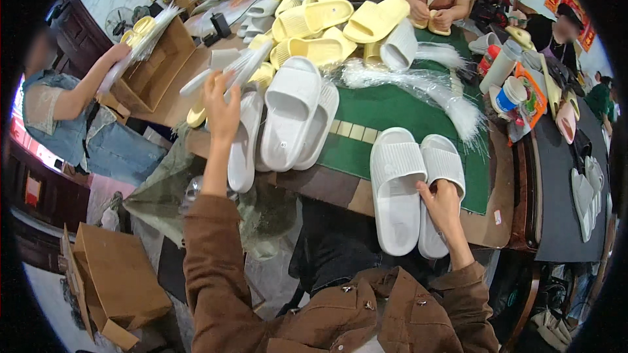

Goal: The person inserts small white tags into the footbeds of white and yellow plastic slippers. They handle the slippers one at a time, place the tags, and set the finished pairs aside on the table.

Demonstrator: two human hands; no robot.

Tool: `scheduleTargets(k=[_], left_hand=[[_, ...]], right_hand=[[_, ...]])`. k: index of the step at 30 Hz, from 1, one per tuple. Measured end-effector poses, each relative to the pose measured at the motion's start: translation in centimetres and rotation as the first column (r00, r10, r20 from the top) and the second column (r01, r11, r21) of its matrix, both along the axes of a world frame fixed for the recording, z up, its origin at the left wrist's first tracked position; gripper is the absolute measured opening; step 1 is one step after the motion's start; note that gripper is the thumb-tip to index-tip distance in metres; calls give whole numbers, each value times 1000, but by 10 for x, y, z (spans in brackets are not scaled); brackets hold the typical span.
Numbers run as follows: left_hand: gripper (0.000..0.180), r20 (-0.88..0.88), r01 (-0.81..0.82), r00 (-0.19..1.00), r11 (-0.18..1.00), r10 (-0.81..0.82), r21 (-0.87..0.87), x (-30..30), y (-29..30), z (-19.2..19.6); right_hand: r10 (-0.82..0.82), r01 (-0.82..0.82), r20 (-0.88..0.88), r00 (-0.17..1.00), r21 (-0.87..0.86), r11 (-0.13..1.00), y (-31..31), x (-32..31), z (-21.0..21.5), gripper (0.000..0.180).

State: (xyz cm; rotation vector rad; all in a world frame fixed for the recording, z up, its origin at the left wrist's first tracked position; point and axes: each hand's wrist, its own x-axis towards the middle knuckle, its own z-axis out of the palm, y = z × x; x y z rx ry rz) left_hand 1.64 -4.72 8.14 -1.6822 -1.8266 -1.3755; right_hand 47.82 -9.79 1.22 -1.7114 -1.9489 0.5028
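My right hand [443,204] rests on a pair of white slide sandals [398,183] lying side by side at the near edge of the green table mat [392,108], fingers touching the gap between them. My left hand [220,108] is raised over the table's left side and grips a bundle of thin clear plastic strips [245,65]. Just right of it lies a stack of white sandals [288,114]. A pile of pale yellow sandals [333,16] sits further back.
Loose clear plastic strips [425,85] lie across the mat. A person on the left holds strips over an open cardboard box [157,65]. Another person sits at the far side handling yellow sandals. A cardboard box [111,281] stands on the floor lower left. Cups and bottles [507,82] stand right.
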Motion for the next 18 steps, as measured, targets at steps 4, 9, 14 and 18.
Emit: scheduleTargets(k=[4,9,14,18], left_hand=[[27,90,230,971,969,-222,-90,84,-31,16],[29,203,579,814,790,-545,-201,188,-55,-3],[46,12,605,779,747,-627,-277,266,-64,-50],[55,-6,475,859,801,-512,-363,290,-59,-73]], right_hand=[[6,-5,-15,1000,36,999,1,3,-4,43],[22,-28,-101,995,-61,998,8,-4,-2,44],[123,-141,-187,975,-89,986,4,4,8,41],[210,-194,-312,926,83,977,-22,25,25,34]])
